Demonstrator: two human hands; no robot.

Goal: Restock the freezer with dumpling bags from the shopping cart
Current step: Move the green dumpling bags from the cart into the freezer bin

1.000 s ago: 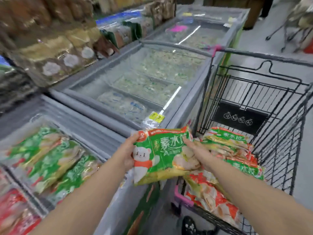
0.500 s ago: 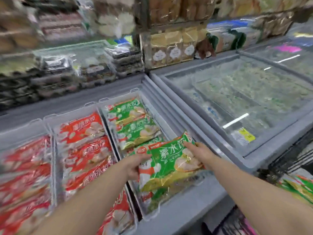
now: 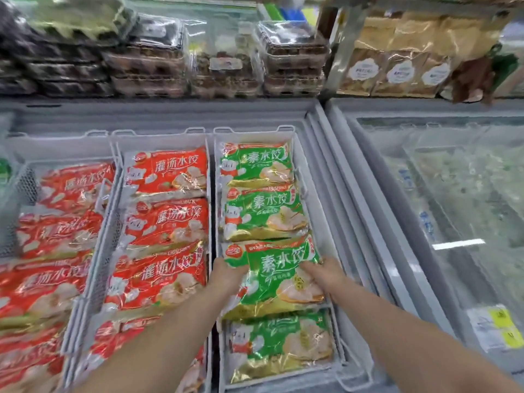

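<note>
I hold a green dumpling bag (image 3: 272, 276) with both hands, low over the right-hand white basket (image 3: 313, 211) of the open freezer. My left hand (image 3: 226, 272) grips its left edge and my right hand (image 3: 321, 272) grips its right edge. The bag lies in the row between two green bags (image 3: 261, 191) behind it and another green bag (image 3: 280, 347) in front of it. Whether it rests on the bags beneath is not clear. The shopping cart is out of view.
Two baskets of red dumpling bags (image 3: 167, 222) fill the freezer to the left. A second chest freezer with a shut glass lid (image 3: 453, 222) stands on the right. Egg cartons (image 3: 147, 61) and tan packets (image 3: 397, 66) line the shelf behind.
Both hands carried the green bag from over the cart, leftwards across to the open freezer, and lowered it into the row of green bags. My view swung from the cart to the freezer.
</note>
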